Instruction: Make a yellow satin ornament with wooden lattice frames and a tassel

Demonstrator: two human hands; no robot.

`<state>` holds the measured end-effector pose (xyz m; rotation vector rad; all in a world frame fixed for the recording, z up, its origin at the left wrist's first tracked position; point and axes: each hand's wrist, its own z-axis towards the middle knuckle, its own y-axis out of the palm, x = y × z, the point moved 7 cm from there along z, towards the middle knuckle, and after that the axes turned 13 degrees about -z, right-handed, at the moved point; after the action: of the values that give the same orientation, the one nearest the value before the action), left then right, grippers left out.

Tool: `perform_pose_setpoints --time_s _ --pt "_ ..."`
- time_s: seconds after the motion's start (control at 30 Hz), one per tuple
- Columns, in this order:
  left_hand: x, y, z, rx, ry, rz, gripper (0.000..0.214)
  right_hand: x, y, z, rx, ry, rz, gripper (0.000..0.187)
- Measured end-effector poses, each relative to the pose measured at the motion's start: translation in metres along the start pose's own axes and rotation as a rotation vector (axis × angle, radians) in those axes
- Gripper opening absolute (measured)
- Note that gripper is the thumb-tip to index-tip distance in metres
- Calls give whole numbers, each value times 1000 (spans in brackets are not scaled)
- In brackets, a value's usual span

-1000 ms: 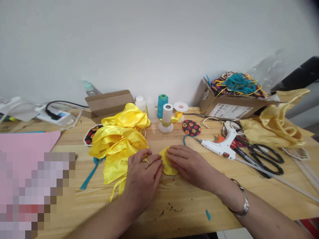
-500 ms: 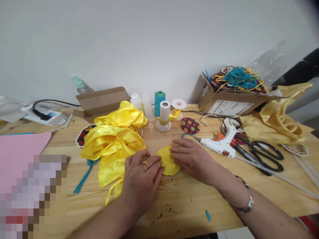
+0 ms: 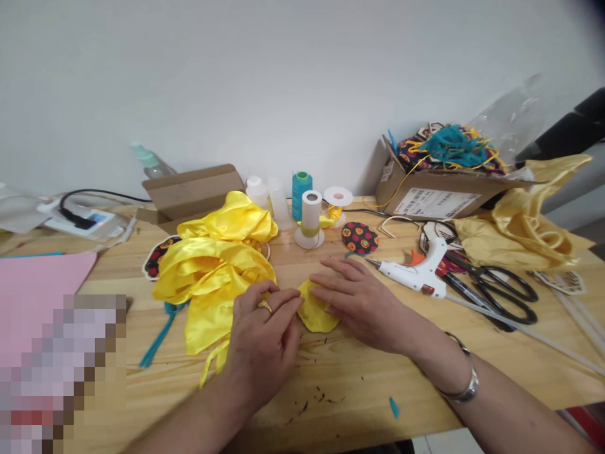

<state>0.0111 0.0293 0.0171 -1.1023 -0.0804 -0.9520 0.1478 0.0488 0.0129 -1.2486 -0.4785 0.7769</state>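
A small round yellow fabric piece (image 3: 314, 310) lies on the wooden table (image 3: 359, 372) between both hands. My left hand (image 3: 263, 334), with a gold ring, has its fingertips drawn together, pinching the piece's left edge. My right hand (image 3: 359, 299) lies flat over its right side with the fingers stretched out, pressing it down. A heap of shiny yellow satin fabric (image 3: 215, 268) sits just left of my left hand.
A white glue gun (image 3: 416, 271) and black scissors (image 3: 496, 290) lie right of my right hand. Thread spools (image 3: 305, 208) and a patterned fabric disc (image 3: 360, 238) stand behind. A cardboard box (image 3: 437, 189) of scraps, gold cloth (image 3: 524, 233), pink paper (image 3: 38, 284).
My left fingers have curled from lying flat into a pinch on the yellow piece's edge. My right hand slid slightly left over it. The view shifted a little.
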Motion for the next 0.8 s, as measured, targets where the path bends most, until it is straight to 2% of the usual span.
perform_pose_setpoints --time_s 0.13,0.27,0.5,0.8 --pt "2 -2 -1 1 21 -27 29 -10 7 0 -158 -70 14 44" --pt "3 -3 -2 -1 8 -33 28 -15 8 -1 -231 -103 47 56" --pt "-1 -4 -4 28 -38 25 26 -22 10 -3 -278 -134 76 64" --pt "-6 -3 -5 27 -74 64 24 -26 12 -4 -298 -145 87 63"
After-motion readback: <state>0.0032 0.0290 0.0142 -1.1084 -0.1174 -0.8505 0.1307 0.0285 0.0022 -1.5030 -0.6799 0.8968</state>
